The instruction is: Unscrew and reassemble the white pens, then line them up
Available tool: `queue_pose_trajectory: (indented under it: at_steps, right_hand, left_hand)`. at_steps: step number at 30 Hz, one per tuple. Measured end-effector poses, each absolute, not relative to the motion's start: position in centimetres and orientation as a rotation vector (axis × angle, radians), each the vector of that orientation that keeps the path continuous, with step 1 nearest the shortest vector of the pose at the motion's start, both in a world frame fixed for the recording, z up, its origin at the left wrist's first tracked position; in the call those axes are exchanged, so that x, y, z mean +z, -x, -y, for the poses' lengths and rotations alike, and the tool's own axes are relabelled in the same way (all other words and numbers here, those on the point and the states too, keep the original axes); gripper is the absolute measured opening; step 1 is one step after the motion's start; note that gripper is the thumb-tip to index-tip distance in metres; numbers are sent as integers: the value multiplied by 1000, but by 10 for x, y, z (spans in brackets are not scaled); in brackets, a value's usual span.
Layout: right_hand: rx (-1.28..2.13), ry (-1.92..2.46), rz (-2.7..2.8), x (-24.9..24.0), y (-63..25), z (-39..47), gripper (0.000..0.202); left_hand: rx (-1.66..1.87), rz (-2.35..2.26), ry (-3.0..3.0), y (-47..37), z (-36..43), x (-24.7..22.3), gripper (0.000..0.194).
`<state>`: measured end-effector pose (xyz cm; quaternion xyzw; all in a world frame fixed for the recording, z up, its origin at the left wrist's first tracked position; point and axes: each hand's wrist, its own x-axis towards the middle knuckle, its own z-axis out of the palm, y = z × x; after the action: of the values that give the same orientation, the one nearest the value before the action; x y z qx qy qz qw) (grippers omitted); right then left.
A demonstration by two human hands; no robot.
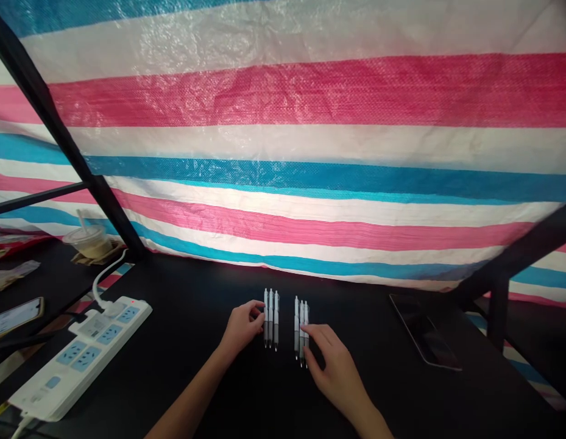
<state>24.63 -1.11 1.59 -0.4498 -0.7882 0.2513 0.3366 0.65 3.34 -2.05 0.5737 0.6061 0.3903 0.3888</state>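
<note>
- The left hand's [240, 328] fingers curl loosely, tips at the outer edge of the left trio of slim white-and-grey plastic pens [270, 320]; whether they pinch one, I cannot tell.
- The right hand's [332, 364] thumb and index finger stand parted, tips against the outer side of the right trio of matching white-and-grey pens [296, 329].
- Both trios lie side by side on the smooth black tabletop [186, 305], a gap between them.
- Uneven fingertip pressure could skew the right trio, its ends already staggered.
- A hard sideways push could roll pens apart.
</note>
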Motion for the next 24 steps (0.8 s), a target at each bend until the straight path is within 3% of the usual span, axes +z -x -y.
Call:
queue_pose_trajectory:
  at_steps: [4, 7, 13, 18, 24]
  right_hand:
    - [472, 1152, 2349, 14, -249, 10, 58]
    - [393, 1151, 2498, 12, -245, 15, 65]
    - [269, 1040, 2624, -1, -231, 23, 55]
    - [21, 859, 2551, -14, -224, 19, 31]
    - [-33, 769, 2573, -2, -222, 20, 33]
  left_hand:
    - [992, -1470, -1503, -8, -36, -17, 22]
    - [1009, -1424, -1529, -5, -35, -12, 21]
    - [1076, -1373, -1580, 2, -26, 4, 21]
    - [1178, -1386, -1556, 5, -21, 5, 24]
    - [1246, -1420, -1510, 5, -19, 1, 20]
